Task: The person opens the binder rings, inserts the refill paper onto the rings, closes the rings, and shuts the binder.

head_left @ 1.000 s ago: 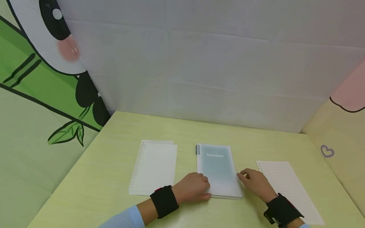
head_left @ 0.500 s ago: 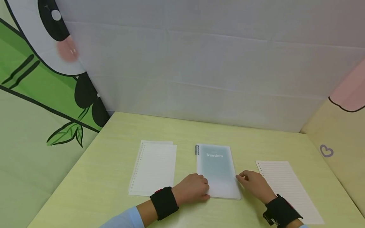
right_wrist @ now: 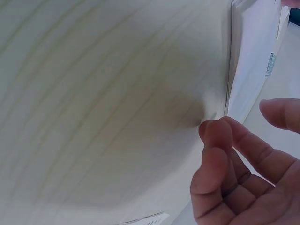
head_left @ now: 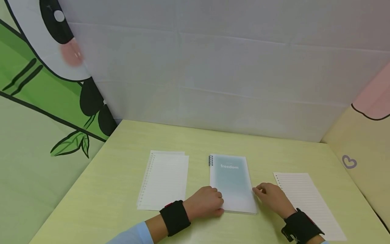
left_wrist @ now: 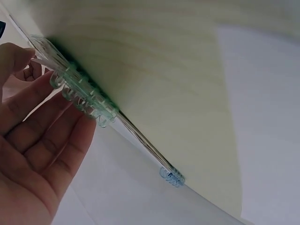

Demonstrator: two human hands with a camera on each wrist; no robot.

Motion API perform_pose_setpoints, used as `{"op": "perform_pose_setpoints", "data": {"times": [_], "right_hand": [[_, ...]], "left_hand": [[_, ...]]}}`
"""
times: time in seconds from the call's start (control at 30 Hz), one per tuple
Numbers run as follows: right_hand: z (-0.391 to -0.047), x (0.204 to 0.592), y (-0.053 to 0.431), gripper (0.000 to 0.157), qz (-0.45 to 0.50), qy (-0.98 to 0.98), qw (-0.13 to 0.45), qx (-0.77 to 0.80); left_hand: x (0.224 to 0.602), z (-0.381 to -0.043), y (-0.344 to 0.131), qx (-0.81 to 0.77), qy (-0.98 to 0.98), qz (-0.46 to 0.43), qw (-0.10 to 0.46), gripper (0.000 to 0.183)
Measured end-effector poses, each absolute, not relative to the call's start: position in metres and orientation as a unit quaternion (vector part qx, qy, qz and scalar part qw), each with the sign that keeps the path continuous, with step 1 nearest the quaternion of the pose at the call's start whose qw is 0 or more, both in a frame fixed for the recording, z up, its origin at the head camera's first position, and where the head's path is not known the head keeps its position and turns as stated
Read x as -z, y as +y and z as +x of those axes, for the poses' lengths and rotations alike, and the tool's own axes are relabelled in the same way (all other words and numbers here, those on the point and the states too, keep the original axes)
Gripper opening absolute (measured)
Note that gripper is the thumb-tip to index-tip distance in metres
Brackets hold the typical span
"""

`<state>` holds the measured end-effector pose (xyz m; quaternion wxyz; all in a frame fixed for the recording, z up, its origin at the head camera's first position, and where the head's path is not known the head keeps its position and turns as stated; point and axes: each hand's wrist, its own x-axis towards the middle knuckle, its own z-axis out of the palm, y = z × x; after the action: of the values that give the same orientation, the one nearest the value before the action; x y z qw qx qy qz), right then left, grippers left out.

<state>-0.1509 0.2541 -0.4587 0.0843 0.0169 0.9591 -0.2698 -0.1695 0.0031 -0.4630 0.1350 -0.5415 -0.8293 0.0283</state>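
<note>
A ring-bound notebook (head_left: 230, 186) with a pale blue cover reading "freedom" lies at the middle of the table. My left hand (head_left: 205, 203) holds its near left corner, the thumb at the near edge. In the left wrist view, the fingers (left_wrist: 77, 133) curl against clear green binding rings (left_wrist: 84, 93), while blue rings (left_wrist: 172, 177) show farther along the spine. At the notebook's right edge is my right hand (head_left: 272, 198), fingers loosely bent. The right wrist view has a fingertip right at the page edges and the thumb (right_wrist: 283, 114) held apart.
Loose punched sheets (head_left: 166, 179) overlap one another left of the notebook. A lined punched sheet (head_left: 307, 200) lies to the right, partly under the right wrist in the head view. A pale wall (head_left: 213, 84) stands behind the yellow table (head_left: 195, 135).
The notebook's near edge looks flatter and its near right corner sits slightly farther left. The right hand's fingertips have shifted slightly nearer. Otherwise both hands stay about where they were.
</note>
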Motion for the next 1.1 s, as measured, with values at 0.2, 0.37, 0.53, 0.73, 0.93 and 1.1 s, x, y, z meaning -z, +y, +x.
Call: {"op": "perform_pose_setpoints", "data": {"times": [0.2,0.37,0.53,0.73,0.93,1.1], "right_hand": [[-0.153,0.459,0.255,0.023,0.026,0.956,0.086,0.28],[-0.158,0.459,0.26,0.029,0.065,0.912,0.12,0.386],[-0.162,0.456,0.264,0.044,0.095,0.839,0.152,0.514],[-0.16,0.446,0.262,0.053,0.078,0.697,0.222,0.678],[-0.159,0.427,0.252,0.055,0.063,0.648,0.218,0.727],[-0.16,0.409,0.235,0.063,0.083,0.675,0.188,0.708]], "left_hand": [[0.464,-0.171,0.001,0.003,-0.82,-0.548,0.165,0.009],[0.463,-0.172,0.001,0.019,-0.814,-0.554,0.174,0.012],[0.462,-0.173,0.001,0.032,-0.81,-0.555,0.185,0.017],[0.468,-0.171,-0.001,0.02,-0.833,-0.528,0.162,0.027],[0.461,-0.171,-0.006,0.055,-0.864,-0.491,0.101,0.045],[0.445,-0.18,-0.01,0.115,-0.879,-0.454,0.088,0.046]]}}
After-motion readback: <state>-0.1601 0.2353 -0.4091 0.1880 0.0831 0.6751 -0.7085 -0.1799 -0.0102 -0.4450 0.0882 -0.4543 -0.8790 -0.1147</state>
